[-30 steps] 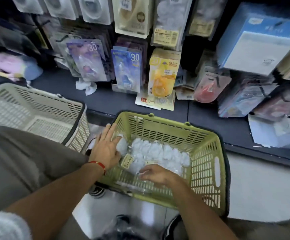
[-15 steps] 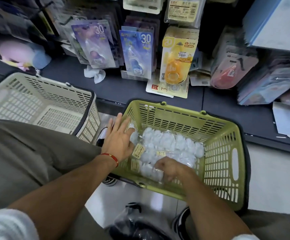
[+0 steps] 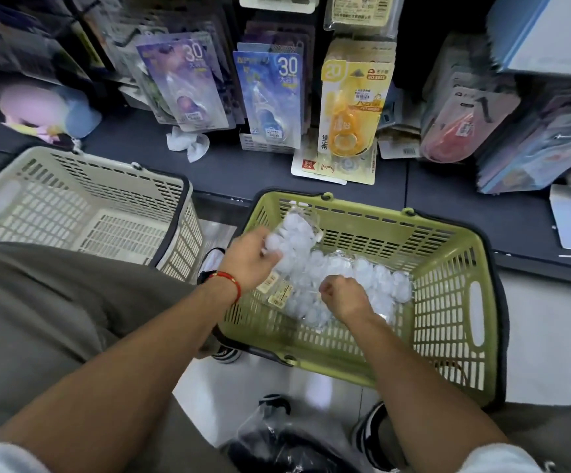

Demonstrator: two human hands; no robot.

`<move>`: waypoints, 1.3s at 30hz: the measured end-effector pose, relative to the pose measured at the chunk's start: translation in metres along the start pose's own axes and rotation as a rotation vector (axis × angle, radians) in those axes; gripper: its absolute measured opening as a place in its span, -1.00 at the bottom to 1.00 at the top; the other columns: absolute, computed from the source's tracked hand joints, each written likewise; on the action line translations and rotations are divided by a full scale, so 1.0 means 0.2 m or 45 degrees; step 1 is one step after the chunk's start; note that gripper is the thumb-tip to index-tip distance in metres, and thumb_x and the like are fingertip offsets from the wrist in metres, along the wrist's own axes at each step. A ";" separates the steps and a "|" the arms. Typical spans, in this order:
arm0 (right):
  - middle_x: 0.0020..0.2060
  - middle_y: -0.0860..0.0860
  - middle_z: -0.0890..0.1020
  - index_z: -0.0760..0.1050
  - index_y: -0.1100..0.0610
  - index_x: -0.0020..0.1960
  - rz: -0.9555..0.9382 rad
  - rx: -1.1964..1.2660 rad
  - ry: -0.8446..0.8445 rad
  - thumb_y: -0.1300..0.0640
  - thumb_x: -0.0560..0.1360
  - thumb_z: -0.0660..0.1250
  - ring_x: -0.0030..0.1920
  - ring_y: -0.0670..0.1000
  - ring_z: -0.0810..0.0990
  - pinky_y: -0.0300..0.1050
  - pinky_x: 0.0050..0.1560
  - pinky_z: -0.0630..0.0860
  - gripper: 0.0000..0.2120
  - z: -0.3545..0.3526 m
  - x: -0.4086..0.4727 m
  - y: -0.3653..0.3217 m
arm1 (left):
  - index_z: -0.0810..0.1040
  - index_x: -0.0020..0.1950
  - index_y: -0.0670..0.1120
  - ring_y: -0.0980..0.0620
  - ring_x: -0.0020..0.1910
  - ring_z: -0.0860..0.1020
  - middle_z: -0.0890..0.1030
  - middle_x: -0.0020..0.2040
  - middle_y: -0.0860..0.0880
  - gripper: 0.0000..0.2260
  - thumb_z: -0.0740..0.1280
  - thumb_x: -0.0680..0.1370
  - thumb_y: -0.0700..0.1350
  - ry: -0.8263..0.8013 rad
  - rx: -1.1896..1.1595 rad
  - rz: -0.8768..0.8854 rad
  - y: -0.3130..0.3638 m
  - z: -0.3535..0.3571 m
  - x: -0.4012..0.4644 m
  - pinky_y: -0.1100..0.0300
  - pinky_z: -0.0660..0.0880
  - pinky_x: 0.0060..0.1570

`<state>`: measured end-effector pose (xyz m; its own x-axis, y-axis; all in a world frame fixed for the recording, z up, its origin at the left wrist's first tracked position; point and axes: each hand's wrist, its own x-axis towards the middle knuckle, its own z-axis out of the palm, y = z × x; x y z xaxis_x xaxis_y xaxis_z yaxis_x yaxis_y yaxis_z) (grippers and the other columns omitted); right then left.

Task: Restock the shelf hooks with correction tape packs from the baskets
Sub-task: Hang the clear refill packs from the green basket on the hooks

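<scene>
A green basket (image 3: pixel 454 278) stands on the floor below the shelf and holds clear packs of white correction tapes (image 3: pixel 372 274). My left hand (image 3: pixel 248 259), with a red cord at the wrist, grips one clear pack (image 3: pixel 294 230) and holds it raised and tilted over the basket's left wall. My right hand (image 3: pixel 343 295) is fisted on the clear packs lying in the basket's middle. Above, hooks carry purple packs (image 3: pixel 188 80), blue packs (image 3: pixel 270 93) and yellow packs (image 3: pixel 352 107).
An empty beige basket (image 3: pixel 82 199) stands left of the green one. The dark shelf ledge (image 3: pixel 229 169) holds a crumpled white scrap (image 3: pixel 188 145) and a flat yellow pack (image 3: pixel 331 167). A red pack (image 3: pixel 461 128) and blue boxes fill the right. A dark plastic bag (image 3: pixel 277 445) lies by my feet.
My left hand went from lying flat on the basket's left edge to gripping a clear pack and lifting it. My right hand closed on the packs. The camera tilted down.
</scene>
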<state>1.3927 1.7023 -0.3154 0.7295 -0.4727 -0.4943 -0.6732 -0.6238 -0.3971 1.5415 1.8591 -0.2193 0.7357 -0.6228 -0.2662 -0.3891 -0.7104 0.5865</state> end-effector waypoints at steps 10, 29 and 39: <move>0.37 0.16 0.46 0.36 0.15 0.47 -0.246 -0.452 -0.094 0.43 0.52 0.33 0.40 0.17 0.42 0.00 0.36 0.43 -0.45 0.13 -0.02 -0.04 | 0.48 0.24 -0.08 -0.05 -0.03 0.64 0.68 0.06 -0.11 -0.84 0.32 0.67 -0.23 0.002 -0.653 -0.178 0.01 -0.07 -0.04 0.17 0.53 -0.16; -0.13 -0.10 0.63 0.64 -0.03 -0.01 -0.302 0.800 0.043 0.15 0.31 0.70 -0.12 -0.10 0.55 -0.04 0.07 0.57 -0.65 -0.33 0.07 -0.10 | 0.13 0.66 0.01 0.06 0.29 0.53 0.47 0.35 0.13 -0.13 0.57 0.49 0.02 -0.568 -0.677 -0.341 0.02 0.09 -0.12 0.18 0.48 0.33; 0.60 0.01 0.29 0.28 -0.02 0.61 -0.242 -0.175 -0.024 0.12 0.51 0.55 0.61 0.13 0.23 0.13 0.57 0.27 -0.24 -0.14 0.17 0.09 | 0.38 0.41 -0.03 -0.06 0.23 0.58 0.58 0.25 -0.04 -0.51 0.47 0.56 -0.29 -0.127 -0.585 -0.464 -0.03 0.09 -0.08 0.20 0.52 0.07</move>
<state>1.4082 1.6580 -0.3183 0.8385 -0.3274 -0.4355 -0.5000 -0.7800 -0.3762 1.5218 1.8676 -0.2326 0.7125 -0.4088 -0.5702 0.1750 -0.6835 0.7086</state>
